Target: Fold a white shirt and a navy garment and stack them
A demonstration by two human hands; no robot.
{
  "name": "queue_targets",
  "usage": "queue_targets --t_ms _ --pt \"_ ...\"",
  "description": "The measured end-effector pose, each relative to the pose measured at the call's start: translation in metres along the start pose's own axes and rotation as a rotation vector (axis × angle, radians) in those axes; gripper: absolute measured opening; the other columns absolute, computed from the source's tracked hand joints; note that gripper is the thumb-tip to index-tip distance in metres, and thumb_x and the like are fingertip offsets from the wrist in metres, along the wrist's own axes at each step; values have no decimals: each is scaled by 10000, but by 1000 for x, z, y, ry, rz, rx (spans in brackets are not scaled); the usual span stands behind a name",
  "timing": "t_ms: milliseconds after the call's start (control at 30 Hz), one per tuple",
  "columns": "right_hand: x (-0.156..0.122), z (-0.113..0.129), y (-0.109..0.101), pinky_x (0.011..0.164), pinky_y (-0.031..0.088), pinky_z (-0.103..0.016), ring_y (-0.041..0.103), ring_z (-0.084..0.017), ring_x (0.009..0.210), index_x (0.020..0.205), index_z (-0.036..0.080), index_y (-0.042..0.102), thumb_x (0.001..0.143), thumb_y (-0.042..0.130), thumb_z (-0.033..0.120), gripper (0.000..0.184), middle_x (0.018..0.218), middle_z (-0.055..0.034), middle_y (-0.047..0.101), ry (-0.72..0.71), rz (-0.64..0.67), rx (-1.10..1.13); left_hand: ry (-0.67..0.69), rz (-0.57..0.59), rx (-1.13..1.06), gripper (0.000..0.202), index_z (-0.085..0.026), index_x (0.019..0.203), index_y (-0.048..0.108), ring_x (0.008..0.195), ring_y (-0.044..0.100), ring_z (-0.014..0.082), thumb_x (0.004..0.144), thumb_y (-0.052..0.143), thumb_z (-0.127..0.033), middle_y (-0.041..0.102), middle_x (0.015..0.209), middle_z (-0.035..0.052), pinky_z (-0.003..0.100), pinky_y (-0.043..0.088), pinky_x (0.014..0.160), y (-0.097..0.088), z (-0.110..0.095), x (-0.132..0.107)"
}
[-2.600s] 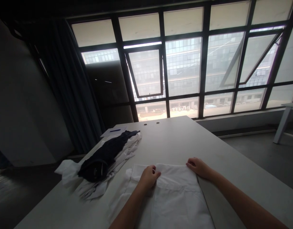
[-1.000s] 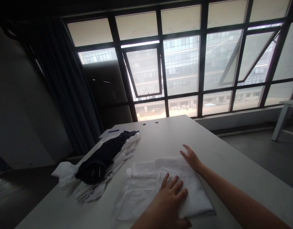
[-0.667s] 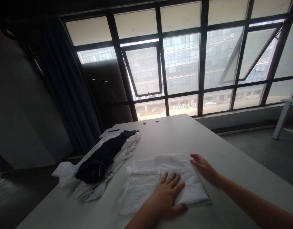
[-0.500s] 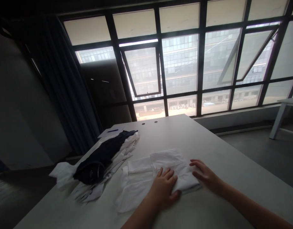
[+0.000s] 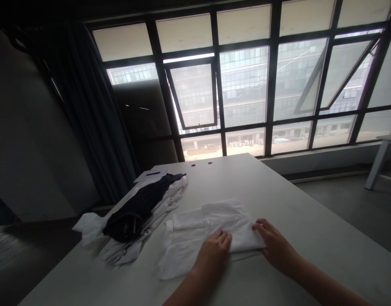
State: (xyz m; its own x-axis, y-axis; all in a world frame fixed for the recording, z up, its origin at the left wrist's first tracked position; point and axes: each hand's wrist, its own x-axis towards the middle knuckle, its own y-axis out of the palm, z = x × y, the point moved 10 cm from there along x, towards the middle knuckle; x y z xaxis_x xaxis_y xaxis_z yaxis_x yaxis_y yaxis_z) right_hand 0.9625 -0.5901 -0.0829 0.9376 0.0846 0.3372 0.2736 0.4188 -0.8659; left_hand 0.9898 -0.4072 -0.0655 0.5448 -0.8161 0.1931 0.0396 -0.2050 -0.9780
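Note:
A white garment (image 5: pixel 225 209) lies partly folded on the white table (image 5: pixel 297 238), its right part doubled over in layers. My left hand (image 5: pixel 213 250) rests at the middle of its near edge, fingers together and curled over the cloth; the thumb is hidden. At the right end of the fold, my right hand (image 5: pixel 275 245) has its fingers closed on the garment's edge. To the left is a heap of clothes, with a dark navy garment (image 5: pixel 147 199) on top of white ones (image 5: pixel 174 193).
A sheet of paper (image 5: pixel 141 177) with a blue pen (image 5: pixel 153 173) lies at the table's far left corner. Two round cable holes (image 5: pixel 193 165) show near the far edge. Beyond are tall windows, a dark curtain (image 5: pixel 96 127) and another table (image 5: pixel 378 159) at right.
My right hand has come down and closed on the garment's right edge. My left hand's spread fingers have drawn together and slid slightly toward the near edge.

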Motion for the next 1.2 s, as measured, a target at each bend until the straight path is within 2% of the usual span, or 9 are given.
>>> queue_targets --t_ms 133,300,467,600,767,833,900,1033,1200 --pt "-1 5 1 921 484 -366 599 -243 1011 1088 229 591 663 480 25 484 1078 -76 598 -68 120 -10 -5 40 19 485 -159 1450 495 1391 466 271 970 461 -97 538 1475 128 412 393 1156 18 16 -4" --pt "-3 23 -12 959 462 -329 579 -216 1058 1078 268 624 665 505 22 495 1118 -49 584 -168 195 128 25 155 45 555 -158 1515 414 1447 383 300 963 399 -99 420 1560 147 482 326 1188 39 24 -6" --pt "-8 30 -26 964 454 -339 571 -223 1062 1087 284 678 677 555 62 482 1121 -53 587 -199 222 192 48 259 -30 752 -234 1589 256 1519 207 314 873 450 -108 239 1652 85 566 193 1218 28 23 -16" --pt "-11 30 -29 962 447 -362 557 -235 1067 1075 275 684 692 591 95 433 1130 -62 584 -198 237 197 -82 383 -117 997 -339 1592 222 1539 16 345 689 568 -97 42 1687 28 628 72 1206 16 33 -23" --pt "-6 22 -18 929 449 -377 581 -215 945 943 252 680 935 534 310 157 967 -48 629 -142 254 249 -154 474 -356 1007 -339 1578 276 1533 -69 354 667 701 -266 -34 1689 49 598 -25 1202 11 43 -25" --pt "-5 19 -14 935 443 -397 582 -220 936 950 251 669 965 520 378 196 968 -51 641 -132 232 222 -183 418 -471 902 -341 1550 349 1541 -18 351 725 708 -411 21 1695 43 566 11 1214 9 50 -22" --pt "-6 20 -13 971 426 -422 575 -236 993 1028 260 651 949 559 405 189 1046 -60 642 -142 213 191 -322 242 -522 710 -329 1501 436 1533 115 334 832 600 -501 157 1679 52 528 124 1214 6 72 -17" --pt "-9 26 -15 970 429 -421 559 -239 1029 1039 269 629 954 545 372 158 1082 -62 621 -171 219 158 -607 -137 -424 554 -201 1344 577 1289 473 306 843 553 -434 548 1383 130 424 347 1095 1 113 -19" --pt "-5 41 -20 914 446 -401 536 -231 980 950 253 609 910 540 248 79 1041 -62 593 -228 176 81 -632 -254 -460 361 -160 1084 637 1059 575 259 807 590 -385 646 1095 95 357 428 967 9 122 -14"
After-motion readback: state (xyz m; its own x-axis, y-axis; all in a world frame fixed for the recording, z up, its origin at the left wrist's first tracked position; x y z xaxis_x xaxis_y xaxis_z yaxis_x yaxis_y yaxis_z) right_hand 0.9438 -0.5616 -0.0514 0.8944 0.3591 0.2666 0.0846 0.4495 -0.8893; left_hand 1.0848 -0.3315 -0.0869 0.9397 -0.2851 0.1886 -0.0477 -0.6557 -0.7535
